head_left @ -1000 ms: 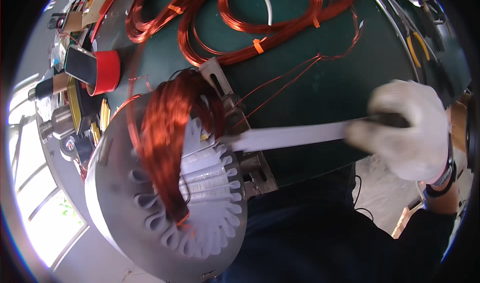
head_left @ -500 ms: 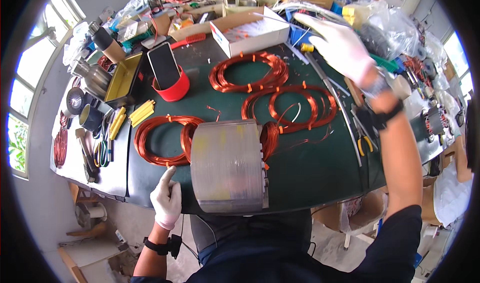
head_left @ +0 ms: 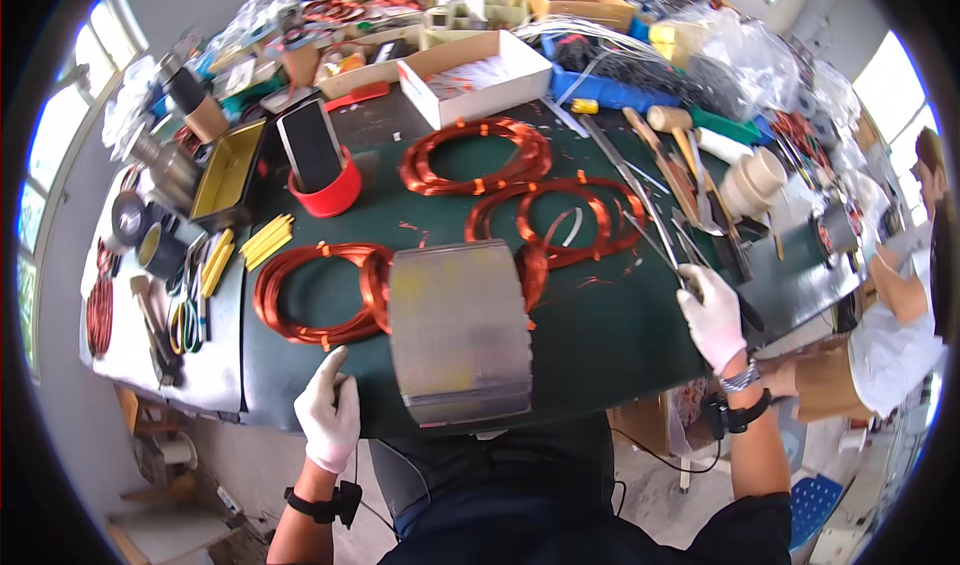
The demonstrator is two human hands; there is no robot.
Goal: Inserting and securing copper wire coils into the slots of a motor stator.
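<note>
A large grey laminated metal cylinder, like a motor stator core (head_left: 462, 330), lies on its side at the near edge of the green mat, copper wire showing at both ends. My gloved left hand (head_left: 328, 410) is left of it at the table edge, index finger extended, holding nothing. Just above that fingertip lies a copper wire coil (head_left: 285, 325) bound with orange ties. My gloved right hand (head_left: 712, 315) is closed at the mat's right side, around what looks like a long thin strip (head_left: 655, 240); its lower end is hidden by the glove. More copper coils (head_left: 478, 187) (head_left: 600, 255) lie behind the core.
A phone (head_left: 310, 145) stands in a red round holder (head_left: 335, 197). Yellow sticks (head_left: 268, 240) lie left. A white box (head_left: 475, 100) stands at the back. Mallet (head_left: 668, 118) and wooden-handled tools lie right. Another person (head_left: 890, 355) is at far right.
My right hand has come down from the far right back of the table to the strips on the mat and closed there. My left hand stays near the table edge. The view has shifted slightly.
</note>
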